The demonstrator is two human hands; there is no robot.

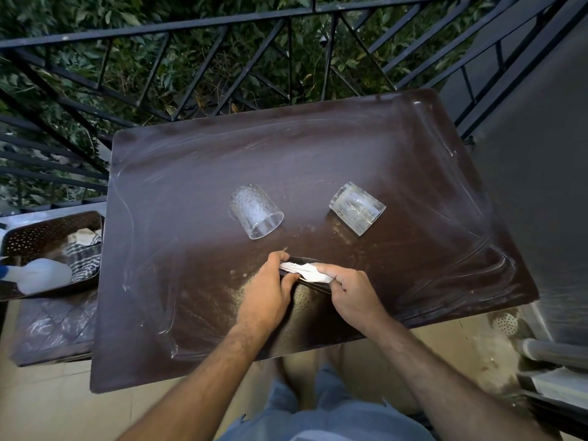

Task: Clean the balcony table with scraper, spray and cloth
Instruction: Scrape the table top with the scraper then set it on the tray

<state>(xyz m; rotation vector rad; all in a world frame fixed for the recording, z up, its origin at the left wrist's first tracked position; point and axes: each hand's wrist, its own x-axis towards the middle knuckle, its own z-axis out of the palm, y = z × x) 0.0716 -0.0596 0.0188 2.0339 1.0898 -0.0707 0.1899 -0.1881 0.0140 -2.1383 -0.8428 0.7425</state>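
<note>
Both hands met at about 6 o'clock on the brown table. Curled fingers of the left hand closed on one end of a dark flat tool, likely the scraper, while the right hand pinched a crumpled white cloth against that tool's edge. Most of the tool was hidden under the cloth and fingers, so its shape could not be made out.

Two clear textured glasses lay tipped on the tabletop: one glass at 11 o'clock from the hands, its open mouth toward the near edge, and the other glass at 1 o'clock. Neither showed anything inside. Pale smears and fine grit marked the surface around them.

At 9 o'clock, off the table's left edge, a perforated brown tray held a white spray bottle, a striped cloth and a scrap of tan paper.
</note>
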